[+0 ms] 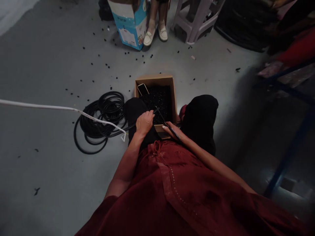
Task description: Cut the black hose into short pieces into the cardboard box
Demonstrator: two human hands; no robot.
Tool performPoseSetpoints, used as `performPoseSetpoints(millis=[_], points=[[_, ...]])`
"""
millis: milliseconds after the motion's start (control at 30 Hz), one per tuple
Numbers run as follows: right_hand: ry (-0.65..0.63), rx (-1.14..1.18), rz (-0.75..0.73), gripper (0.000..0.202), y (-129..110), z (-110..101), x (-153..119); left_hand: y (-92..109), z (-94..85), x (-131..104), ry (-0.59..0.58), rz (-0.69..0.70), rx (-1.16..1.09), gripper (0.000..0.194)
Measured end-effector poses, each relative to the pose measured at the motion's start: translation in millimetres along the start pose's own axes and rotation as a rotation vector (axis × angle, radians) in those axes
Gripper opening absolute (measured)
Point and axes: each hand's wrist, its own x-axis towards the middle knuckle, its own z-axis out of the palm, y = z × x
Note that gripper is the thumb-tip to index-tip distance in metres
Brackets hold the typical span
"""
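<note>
Just over the near left part of a cardboard box (175, 98), my left hand (144, 122) is closed around a black rubber cord (131, 126). That cord leads left to a loose coil (98, 121) on the floor. My right hand (175, 130) is closed on slim dark scissors (161, 114), their pointed blade close to the cord's end by my left hand. Whether the blade touches the cord is hard to tell. Inside the box lie many small black pieces (159, 98) and a dark phone-like rectangle with a pale edge (143, 89).
A white cable (49, 106) crosses from the left, ending in a hook near my left knee. Small black bits litter the floor. Ahead are a blue-white carton (126, 26), another person's shoes (149, 37) and a plastic stool (194, 28). A blue metal frame (290, 147) stands right.
</note>
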Motion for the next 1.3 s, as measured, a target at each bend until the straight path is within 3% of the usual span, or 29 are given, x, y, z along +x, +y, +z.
performPoseSetpoints(millis=[700, 1133, 1300], points=[[-0.051, 0.038, 0.010, 0.047, -19, -2, 13, 0, 4.0, -2, -0.040, 0.107, 0.043, 0.046], [-0.006, -0.025, 0.033, 0.039, -10, 2, 15, 4, 2.3, -1, -0.068, 0.132, 0.053, 0.039], [0.023, -0.092, 0.065, 0.027, -10, 4, 14, 4, 4.1, -1, -0.073, 0.136, 0.090, 0.038]])
